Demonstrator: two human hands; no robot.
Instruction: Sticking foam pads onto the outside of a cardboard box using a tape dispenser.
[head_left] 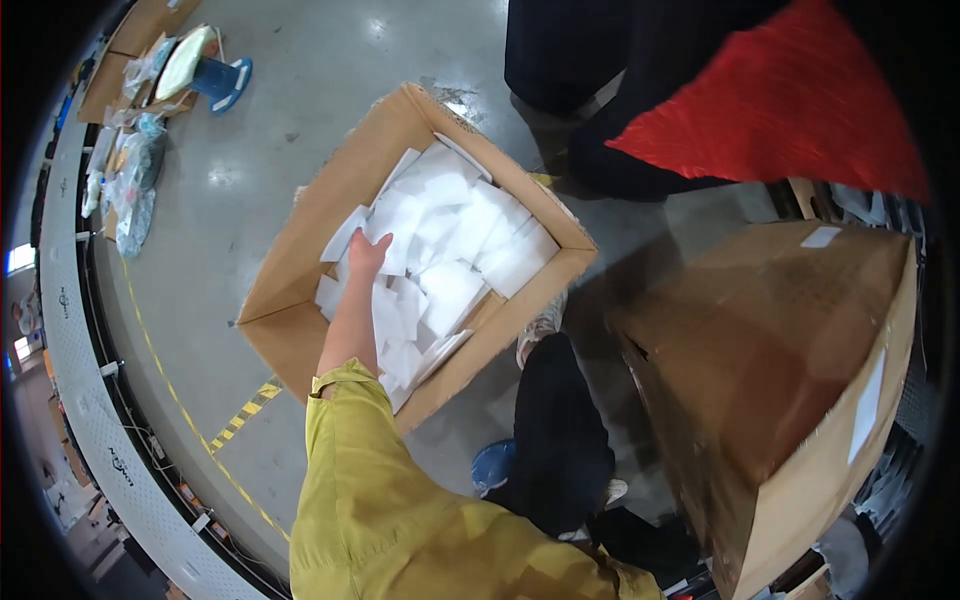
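A mustard-yellow garment [450,545] is worn, its loose sleeve [360,450] finished with a turned-up cuff [346,376]; left hand [368,256] is bare. Dark trousers [562,430] and a pale, mottled shoe [543,325] are worn below.

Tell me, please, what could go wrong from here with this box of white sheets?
The white sheets lie loose and overlapping, so the left hand among them might crease or displace some. A shoe is close to the near side of the open cardboard box, so a step could bump it. Another person's legs are near the far side and might knock it too.
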